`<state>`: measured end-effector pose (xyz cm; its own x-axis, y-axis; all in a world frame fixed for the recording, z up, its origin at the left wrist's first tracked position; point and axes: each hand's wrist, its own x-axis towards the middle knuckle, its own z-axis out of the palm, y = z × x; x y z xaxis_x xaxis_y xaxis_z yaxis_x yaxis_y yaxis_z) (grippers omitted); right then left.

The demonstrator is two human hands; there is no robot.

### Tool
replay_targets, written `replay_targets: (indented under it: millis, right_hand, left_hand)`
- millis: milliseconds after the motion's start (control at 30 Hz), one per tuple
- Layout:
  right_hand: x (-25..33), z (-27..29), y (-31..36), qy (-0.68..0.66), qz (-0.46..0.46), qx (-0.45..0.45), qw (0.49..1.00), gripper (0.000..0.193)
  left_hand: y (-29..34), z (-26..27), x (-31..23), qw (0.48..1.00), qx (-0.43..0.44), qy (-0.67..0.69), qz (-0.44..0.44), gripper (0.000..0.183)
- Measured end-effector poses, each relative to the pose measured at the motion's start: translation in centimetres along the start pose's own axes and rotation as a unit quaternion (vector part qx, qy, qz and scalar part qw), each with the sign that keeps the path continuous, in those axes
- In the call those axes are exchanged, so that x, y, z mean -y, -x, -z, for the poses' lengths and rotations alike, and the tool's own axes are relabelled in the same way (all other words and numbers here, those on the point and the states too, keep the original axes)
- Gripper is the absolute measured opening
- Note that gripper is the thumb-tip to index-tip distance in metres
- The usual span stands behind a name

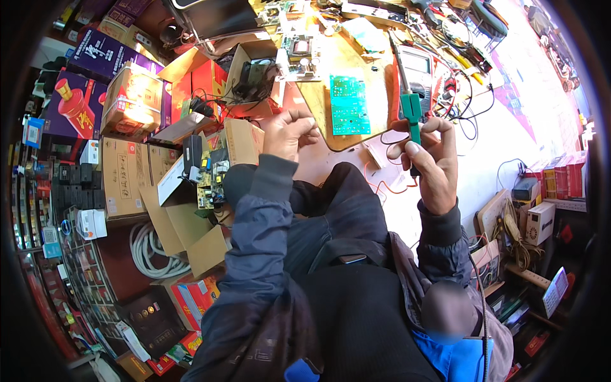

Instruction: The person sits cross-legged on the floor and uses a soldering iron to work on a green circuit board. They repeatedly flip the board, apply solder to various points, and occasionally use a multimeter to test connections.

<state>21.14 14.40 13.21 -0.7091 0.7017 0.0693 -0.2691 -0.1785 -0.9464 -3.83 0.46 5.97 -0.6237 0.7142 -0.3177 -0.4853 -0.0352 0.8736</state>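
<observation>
My right hand (435,164) is closed around the green handle of a soldering iron (411,109), its thin shaft pointing up and away from me. Across from it, my left hand (287,135) is curled with thumb and fingers pinched together; whatever it holds, if anything, is too small to make out. Between the two hands and slightly farther off, a green circuit board (349,108) lies flat near the front edge of the wooden tabletop (318,99). Neither hand touches the board.
A red-cased multimeter (418,66) sits beyond my right hand, among tangled leads. Another circuit board with components (300,56) stands at the far left of the tabletop. Open cardboard boxes (184,216) crowd my left, one holding a yellowish board (212,180). A red wire (389,186) trails below the table edge.
</observation>
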Motion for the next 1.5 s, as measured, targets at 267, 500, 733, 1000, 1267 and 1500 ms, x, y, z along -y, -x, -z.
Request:
replay_targets:
  millis: [267, 500, 733, 1000, 1267, 1500]
  right_hand:
    - [-2.1, -1.0, -0.9, 0.066, -0.071, -0.070, 0.993, 0.039]
    - [-5.2, -1.8, -1.5, 0.111, -0.004, -0.076, 0.991, 0.027]
    - [-7.7, -2.9, -2.2, 0.279, 0.052, -0.076, 0.956, 0.038]
    - [-10.3, -2.9, -2.8, 0.363, 0.123, -0.084, 0.920, 0.043]
    - [-10.5, -2.7, -3.5, 0.367, 0.167, -0.104, 0.909, 0.035]
    - [-9.5, -2.7, -4.9, 0.316, 0.210, -0.122, 0.917, 0.032]
  left_hand:
    - [2.9, 0.0, 0.8, 0.989, 0.021, 0.144, 0.041, 0.015]
    - [4.4, -0.9, 0.1, 0.984, 0.022, 0.173, 0.043, 0.014]
    - [4.9, -0.6, 0.2, 0.980, 0.034, 0.192, 0.042, 0.013]
    - [5.3, -1.0, 0.5, 0.979, 0.027, 0.203, 0.020, 0.010]
    - [5.3, -0.9, 1.9, 0.976, 0.016, 0.217, 0.010, 0.007]
    - [4.6, -1.7, 2.9, 0.970, 0.011, 0.243, 0.015, 0.010]
